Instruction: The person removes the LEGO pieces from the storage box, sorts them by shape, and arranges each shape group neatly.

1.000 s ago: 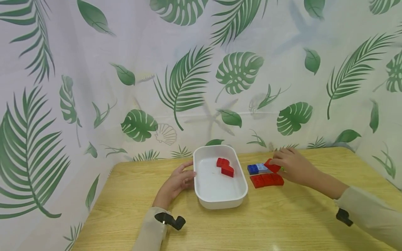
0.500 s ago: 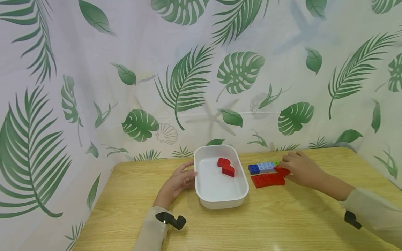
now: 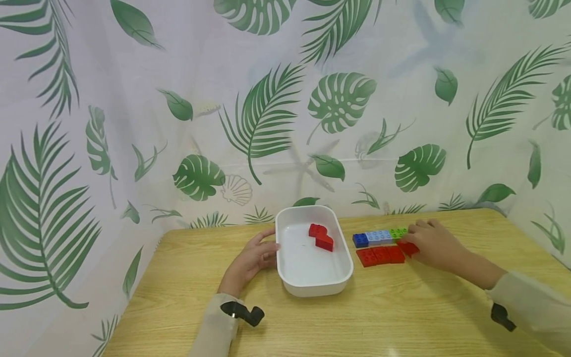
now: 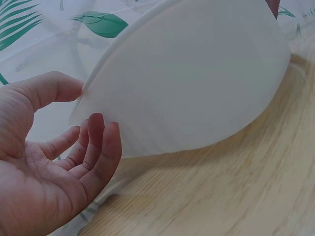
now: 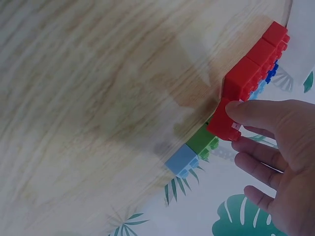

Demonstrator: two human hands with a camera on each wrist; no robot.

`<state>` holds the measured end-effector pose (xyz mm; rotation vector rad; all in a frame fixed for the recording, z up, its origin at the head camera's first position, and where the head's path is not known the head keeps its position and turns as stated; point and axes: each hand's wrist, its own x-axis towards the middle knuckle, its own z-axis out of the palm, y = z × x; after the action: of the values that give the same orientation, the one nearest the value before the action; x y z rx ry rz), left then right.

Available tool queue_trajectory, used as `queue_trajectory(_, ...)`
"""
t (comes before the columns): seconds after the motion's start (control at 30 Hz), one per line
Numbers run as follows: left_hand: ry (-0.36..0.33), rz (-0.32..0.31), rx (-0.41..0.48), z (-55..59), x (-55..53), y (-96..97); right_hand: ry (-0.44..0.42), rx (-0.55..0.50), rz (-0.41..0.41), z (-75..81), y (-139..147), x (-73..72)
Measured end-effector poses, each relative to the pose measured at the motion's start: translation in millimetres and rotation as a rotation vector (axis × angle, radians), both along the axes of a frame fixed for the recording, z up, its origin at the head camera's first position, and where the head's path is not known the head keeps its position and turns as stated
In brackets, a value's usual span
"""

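Note:
My right hand (image 3: 437, 246) pinches a red toy brick (image 5: 222, 122) between thumb and fingers, at the right end of a row of red bricks (image 3: 380, 256). Behind that row lies a second one, with a dark blue brick (image 3: 360, 240), a light blue part (image 3: 379, 237) and a green brick (image 3: 398, 233). A light blue brick (image 5: 182, 160) beyond the green is hidden by the hand in the head view. My left hand (image 3: 251, 259) is at the left side of a white container (image 3: 314, 290). Its thumb touches the rim; the other fingers are loosely bent beside the outer wall.
Inside the container lie two red bricks (image 3: 324, 242) with curved shapes. A wooden table (image 3: 339, 327) carries everything. At its back edge hangs a white curtain (image 3: 276, 173) printed with green leaves.
My right hand has moved right and slightly down with the red brick, from over the light blue part to the end of the red row. The green brick now shows. My left hand stays put.

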<state>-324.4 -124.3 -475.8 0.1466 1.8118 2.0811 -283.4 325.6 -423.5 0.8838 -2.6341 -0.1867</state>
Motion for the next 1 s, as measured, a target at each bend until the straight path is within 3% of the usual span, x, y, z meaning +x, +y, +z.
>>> queue_trajectory(1.0,0.0,-0.002,-0.016,-2.8,-3.0,-0.7,-0.073,-0.022,-0.059,-10.9,-3,-2.7)
